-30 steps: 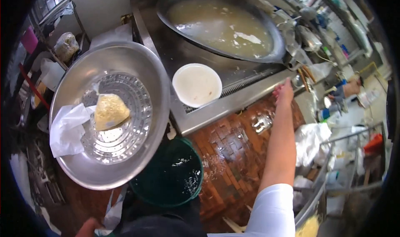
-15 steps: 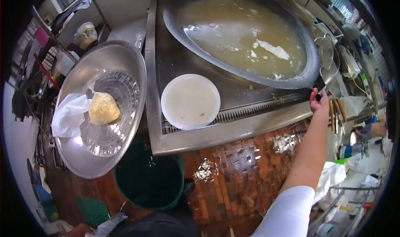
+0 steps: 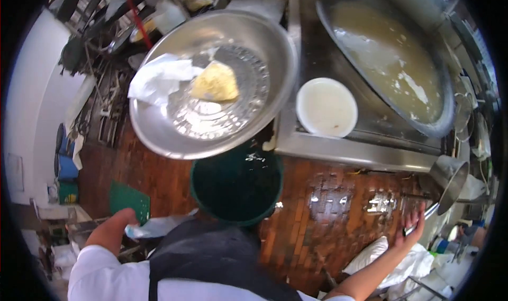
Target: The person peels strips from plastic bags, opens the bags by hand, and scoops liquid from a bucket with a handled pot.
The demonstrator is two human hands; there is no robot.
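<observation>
My right hand [image 3: 411, 226] is closed around the handle of a deep metal ladle [image 3: 443, 180], whose bowl is tilted beside the stove's front right corner. Low on the left, my left hand [image 3: 127, 217] is at a pale, crumpled cloth [image 3: 159, 228] and appears to grip it; its fingers are mostly hidden. A wide metal basin [image 3: 148, 134] holds a yellowish lump in a clear bag [image 3: 216, 83] and a white sheet or bag [image 3: 159, 81]. On the stove top, a round white container [image 3: 327, 108] holds whitish liquid.
A large wok [image 3: 346, 52] of cloudy liquid with white floating bits is set in the steel stove [image 3: 365, 155]. Below the basin stands a dark green bin [image 3: 238, 184] on the wet, brown tiled floor [image 3: 296, 211]. White sacks [image 3: 391, 264] lie at lower right.
The ladle has come away from the wok's rim, down and toward me, in my right hand. My view has turned left, and my left arm with the pale cloth now shows more fully.
</observation>
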